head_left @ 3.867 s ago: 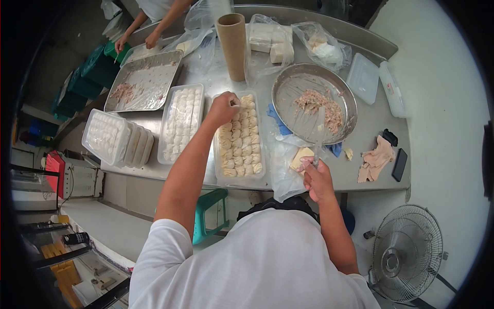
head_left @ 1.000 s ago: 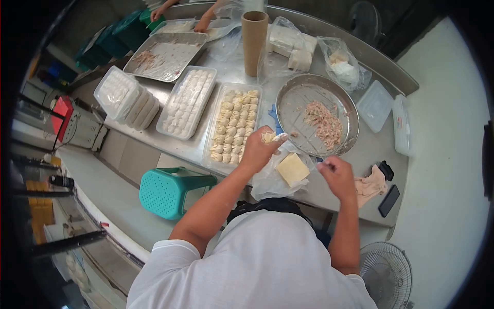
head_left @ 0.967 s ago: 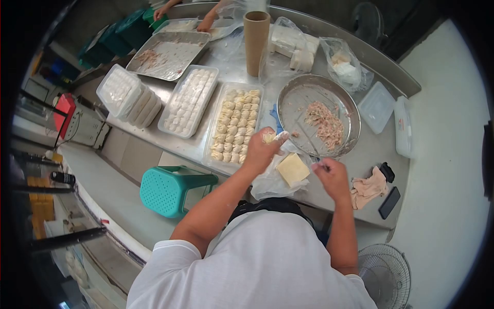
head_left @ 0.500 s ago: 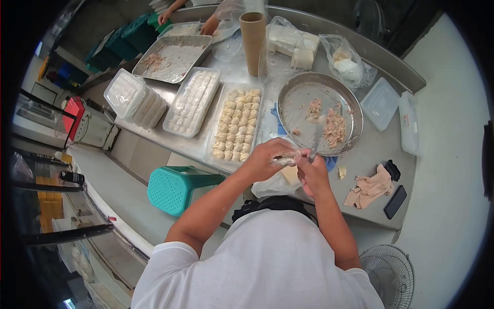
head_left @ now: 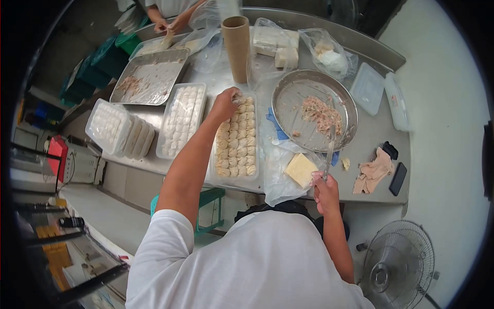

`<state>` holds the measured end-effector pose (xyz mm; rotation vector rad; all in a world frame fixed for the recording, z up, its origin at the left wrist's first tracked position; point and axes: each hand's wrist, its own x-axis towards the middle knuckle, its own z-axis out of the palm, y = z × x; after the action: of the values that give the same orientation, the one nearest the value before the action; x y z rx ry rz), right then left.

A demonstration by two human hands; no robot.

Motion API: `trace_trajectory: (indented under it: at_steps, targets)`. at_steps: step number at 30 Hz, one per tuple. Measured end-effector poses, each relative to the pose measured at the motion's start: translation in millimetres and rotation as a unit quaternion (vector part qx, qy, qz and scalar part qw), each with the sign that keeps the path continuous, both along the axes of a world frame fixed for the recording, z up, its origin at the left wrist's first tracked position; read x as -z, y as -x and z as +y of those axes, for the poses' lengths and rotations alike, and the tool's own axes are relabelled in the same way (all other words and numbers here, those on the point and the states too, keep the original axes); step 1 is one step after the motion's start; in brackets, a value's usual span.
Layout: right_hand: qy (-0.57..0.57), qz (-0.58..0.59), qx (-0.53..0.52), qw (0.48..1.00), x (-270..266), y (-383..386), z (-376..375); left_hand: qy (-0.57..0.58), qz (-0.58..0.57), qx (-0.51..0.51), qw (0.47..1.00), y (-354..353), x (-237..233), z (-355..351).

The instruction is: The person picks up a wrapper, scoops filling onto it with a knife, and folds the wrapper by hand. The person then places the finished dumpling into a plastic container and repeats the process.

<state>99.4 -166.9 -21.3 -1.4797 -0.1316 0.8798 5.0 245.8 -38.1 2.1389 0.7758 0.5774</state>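
At the far end of the tray of dumplings (head_left: 236,139), my left hand (head_left: 226,104) has its fingers closed around a pale dumpling (head_left: 237,96), mostly hidden by the fingers. Rows of pleated dumplings fill the clear plastic tray below it. My right hand (head_left: 325,191) grips the handle of a metal spatula (head_left: 330,154), whose blade tip reaches over the near rim of a round metal pan (head_left: 288,121). Minced filling (head_left: 321,114) lies in that pan. A stack of square yellow wrappers (head_left: 301,170) rests on plastic just left of my right hand.
Other dumpling trays (head_left: 181,121) and stacked containers (head_left: 116,129) stand left. A cardboard tube (head_left: 236,49) rises behind. A phone (head_left: 398,178) and cloth (head_left: 371,172) lie right. Another person's hands (head_left: 170,24) work at the back, near a metal tray (head_left: 154,90). A fan (head_left: 399,257) stands below.
My left hand has moved forward and left from the wrapper in front of me to the tray's far end. My right hand has moved slightly right and nearer my body, still holding the spatula.
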Motion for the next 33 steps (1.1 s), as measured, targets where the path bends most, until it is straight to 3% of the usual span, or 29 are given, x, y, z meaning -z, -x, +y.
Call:
trace_trajectory:
  at_steps: [2, 5, 7, 8, 10, 11, 12, 13, 14, 16, 17, 18, 20, 22, 24, 33]
  targets:
    - [0.012, -0.008, 0.029, 0.999, 2.3, 8.6, -8.2, -0.073, 0.043, 0.032, 0.996, -6.0, 13.4, 5.2]
    - [0.081, -0.030, 0.009, 0.996, 3.2, 12.1, -15.0, -0.068, 0.082, 0.057, 0.993, -3.8, 14.1, 6.9]
    - [0.098, -0.192, -0.001, 0.976, 10.6, 9.8, -17.5, -0.058, 0.087, 0.053, 0.993, -0.5, 16.4, 5.7]
    - [0.102, -0.193, 0.003, 0.976, 12.3, 4.7, -19.7, -0.049, 0.094, 0.041, 0.994, 0.7, 17.3, 5.1]
    - [0.173, -0.377, 0.000, 0.910, 9.9, -13.9, -19.4, -0.069, 0.082, 0.058, 0.993, -0.7, 14.0, 0.6]
    - [0.175, -0.379, 0.001, 0.909, 6.5, -24.8, -17.9, -0.140, 0.067, 0.056, 0.986, -1.1, 9.4, -5.3]
    - [0.201, -0.483, -0.032, 0.852, -0.1, -36.0, -14.6, -0.211, 0.053, 0.052, 0.975, 0.0, 2.0, -14.5]
    - [0.223, -0.579, -0.066, 0.782, -7.1, -45.8, -7.6, -0.187, 0.036, 0.034, 0.981, -3.7, -7.4, -31.9]
    - [0.221, -0.579, -0.068, 0.782, -18.3, -53.5, 2.3, -0.163, 0.019, 0.015, 0.986, -10.1, -15.2, -56.3]
    - [0.345, -0.592, -0.136, 0.716, -39.5, -68.2, 22.2, -0.064, -0.021, 0.127, 0.990, -13.4, -16.2, -116.3]
    - [0.342, -0.594, -0.140, 0.715, -38.3, -79.5, 33.5, -0.066, -0.048, 0.207, 0.975, -15.7, 1.0, -149.4]
    - [0.350, -0.623, -0.131, 0.687, -34.0, -92.2, 45.0, 0.004, -0.025, 0.290, 0.957, -17.4, 5.5, -182.2]
    - [0.351, -0.656, -0.127, 0.656, -25.0, -116.3, 65.5, -0.039, -0.019, 0.431, 0.901, -13.7, 8.4, -228.5]
    - [0.381, -0.661, -0.166, 0.625, -15.2, -134.2, 79.6, -0.061, 0.012, 0.406, 0.912, -12.5, 19.2, -250.9]
    - [0.356, -0.656, -0.200, 0.634, -6.7, -142.7, 80.7, -0.084, 0.050, 0.380, 0.920, -14.9, 25.7, -257.7]
    - [0.194, -0.630, -0.391, 0.642, -23.6, -162.2, 45.5, 0.015, 0.003, 0.369, 0.929, -15.0, 23.1, -252.0]
